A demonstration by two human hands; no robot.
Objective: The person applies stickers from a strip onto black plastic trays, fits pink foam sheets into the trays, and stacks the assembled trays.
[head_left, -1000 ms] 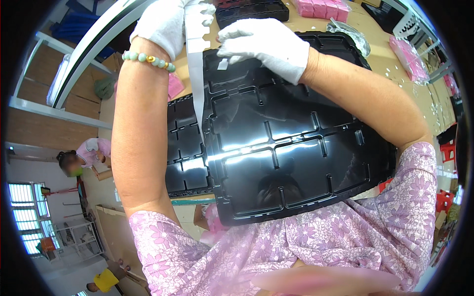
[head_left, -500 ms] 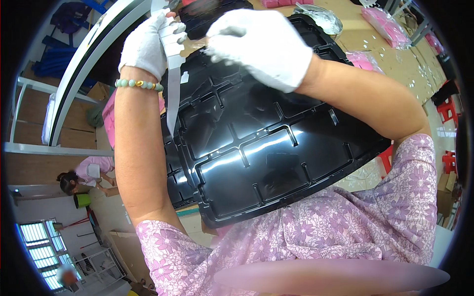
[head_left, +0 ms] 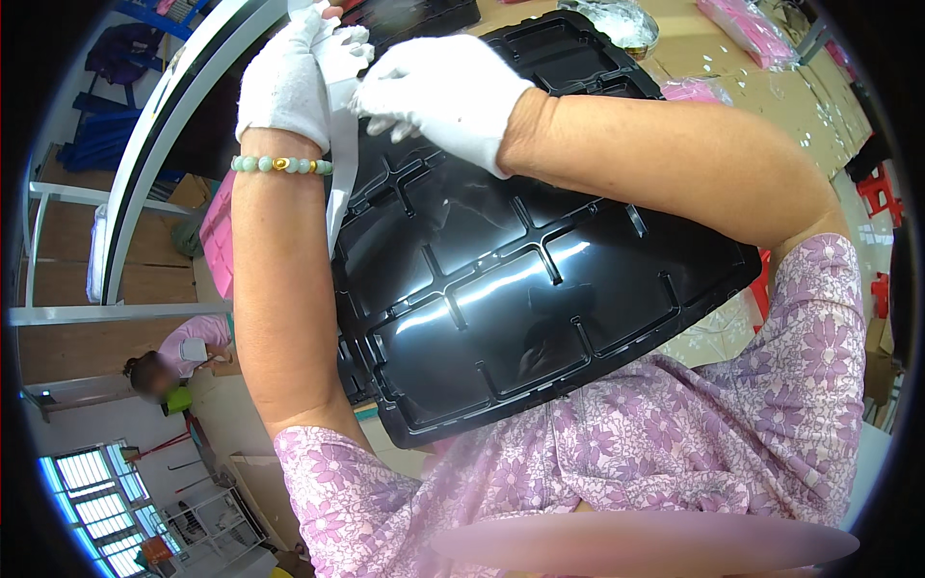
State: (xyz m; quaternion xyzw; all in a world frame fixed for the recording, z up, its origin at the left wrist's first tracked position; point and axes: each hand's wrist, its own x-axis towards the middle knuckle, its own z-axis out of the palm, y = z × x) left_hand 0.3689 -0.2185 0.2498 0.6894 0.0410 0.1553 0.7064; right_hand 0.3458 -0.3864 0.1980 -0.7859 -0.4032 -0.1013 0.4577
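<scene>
My left hand (head_left: 285,89), in a white glove with a beaded bracelet below it at the wrist, grips a pale strip of labels (head_left: 341,197). The strip hangs down beside that wrist. My right hand (head_left: 451,94), also white-gloved, has its fingers bent and pinched together at the strip's edge; whether a single label is between the fingertips is hidden. Below both hands lies a large black plastic tray (head_left: 578,337) with moulded ridges, its near edge close to my body.
Another black tray (head_left: 419,17) lies beyond my hands. A bowl with clear wrapping (head_left: 621,24) and pink wrapped packs (head_left: 747,31) sit on the cardboard-covered table (head_left: 800,116). A metal frame (head_left: 145,159) stands at the left. Farther off, a person (head_left: 183,356) bends down.
My right hand has moved left, from above the tray to the strip's edge. The left hand keeps its hold on the strip. The tray appears slightly shifted in view.
</scene>
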